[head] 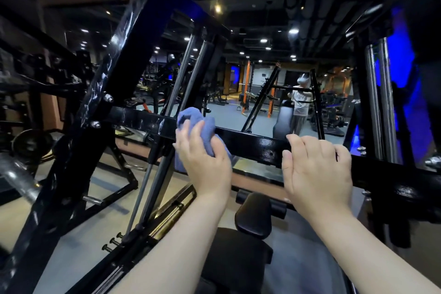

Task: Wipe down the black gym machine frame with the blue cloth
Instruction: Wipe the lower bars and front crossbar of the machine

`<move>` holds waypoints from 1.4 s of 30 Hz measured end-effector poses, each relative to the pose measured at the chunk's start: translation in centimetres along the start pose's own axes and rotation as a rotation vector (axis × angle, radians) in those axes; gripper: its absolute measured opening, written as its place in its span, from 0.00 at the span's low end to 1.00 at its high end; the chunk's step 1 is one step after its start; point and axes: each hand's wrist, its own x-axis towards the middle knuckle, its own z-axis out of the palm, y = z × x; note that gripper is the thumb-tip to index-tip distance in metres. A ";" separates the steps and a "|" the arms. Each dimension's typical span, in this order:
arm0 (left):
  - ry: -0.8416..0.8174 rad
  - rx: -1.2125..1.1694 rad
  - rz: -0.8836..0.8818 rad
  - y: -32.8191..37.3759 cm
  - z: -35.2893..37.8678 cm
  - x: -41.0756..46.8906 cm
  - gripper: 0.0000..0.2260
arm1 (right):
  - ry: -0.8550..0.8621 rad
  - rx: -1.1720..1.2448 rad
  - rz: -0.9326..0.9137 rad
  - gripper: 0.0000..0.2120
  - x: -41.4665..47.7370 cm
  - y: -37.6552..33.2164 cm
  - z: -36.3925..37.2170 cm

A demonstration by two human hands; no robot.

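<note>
Dim gym all round, ceiling spots glinting in the mirror (250, 74) ahead, and right in front stands the black frame (114, 59), its big slanted upright streaked with a wet sheen. Running across from it is the crossbar (257, 144), and that looks like the stretch being worked now. Below sits the seat pad (254, 215), out of the action. Up come both hands: the right hand (317, 169) lies against the bar, fingers together and fairly straight, pressing rather than wrapping as far as I can tell. It's a brace, I'd say, to steady the reach. The left hand (205, 160) has its fingers curled round the cloth (191, 117), bunched into a wad so there's a thick face to rub with, and it's pushed onto the bar near where bar meets upright. Two bolts (107, 97) sit on that joint, awkward spots for the wad. To the right, the bar seems not yet wiped.
</note>
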 end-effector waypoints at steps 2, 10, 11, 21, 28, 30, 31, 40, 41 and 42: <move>-0.087 0.044 0.117 1.2 0.7 -1.9 0.19 | 0.019 0.008 0.001 0.20 0.0 0.2 0.1; -0.255 0.078 0.488 -1.5 -1.7 -0.4 0.20 | 0.041 0.025 -0.007 0.20 0.0 0.1 0.2; -0.169 0.040 0.319 -1.6 -1.8 0.2 0.20 | 0.039 0.024 -0.005 0.20 0.0 0.1 0.3; -0.318 0.068 0.554 0.7 -0.1 -3.2 0.19 | 0.067 0.028 -0.015 0.20 0.0 0.3 0.5; -0.053 -0.032 0.047 -0.5 -1.2 0.6 0.20 | 0.039 0.042 -0.011 0.20 0.0 -0.2 0.3; -0.011 -0.016 0.005 0.2 -0.3 0.0 0.18 | 0.034 0.048 -0.002 0.20 -0.2 -0.2 0.3; -0.027 -0.003 0.018 0.6 0.1 -0.5 0.19 | 0.031 0.049 0.001 0.20 -0.2 -0.1 0.2; -0.348 0.131 0.432 -1.2 -2.6 0.0 0.21 | 0.000 0.052 -0.002 0.21 -0.2 -0.1 0.0; -0.266 0.089 0.273 -1.3 -2.8 0.7 0.22 | -0.010 0.052 0.000 0.21 -0.2 -0.1 0.0; -0.158 0.040 0.122 -1.1 -2.7 1.2 0.21 | -0.020 0.053 0.002 0.21 -0.2 -0.1 -0.1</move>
